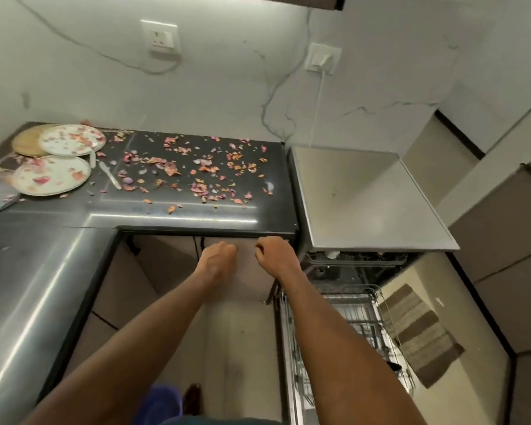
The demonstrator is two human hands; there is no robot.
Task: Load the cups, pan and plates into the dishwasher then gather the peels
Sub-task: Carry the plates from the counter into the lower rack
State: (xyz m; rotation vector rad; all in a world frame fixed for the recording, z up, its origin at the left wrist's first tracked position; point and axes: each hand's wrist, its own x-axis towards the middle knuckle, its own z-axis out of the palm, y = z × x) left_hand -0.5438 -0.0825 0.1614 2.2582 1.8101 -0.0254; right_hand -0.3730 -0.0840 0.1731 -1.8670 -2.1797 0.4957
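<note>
Peel-strewn counter (178,210) edge lies just beyond left hand (216,260) and right hand (273,256), fingers curled, empty.

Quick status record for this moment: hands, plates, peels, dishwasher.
left hand: curled, holding nothing, below the counter edge
right hand: curled, holding nothing, beside the left hand
white floral plates: two, on the black countertop, far left
pink onion peels: scattered over the countertop and plates
dishwasher: open, wire rack pulled out

Pink peels (196,170) litter the counter beside two peel-strewn plates (52,175).
</note>
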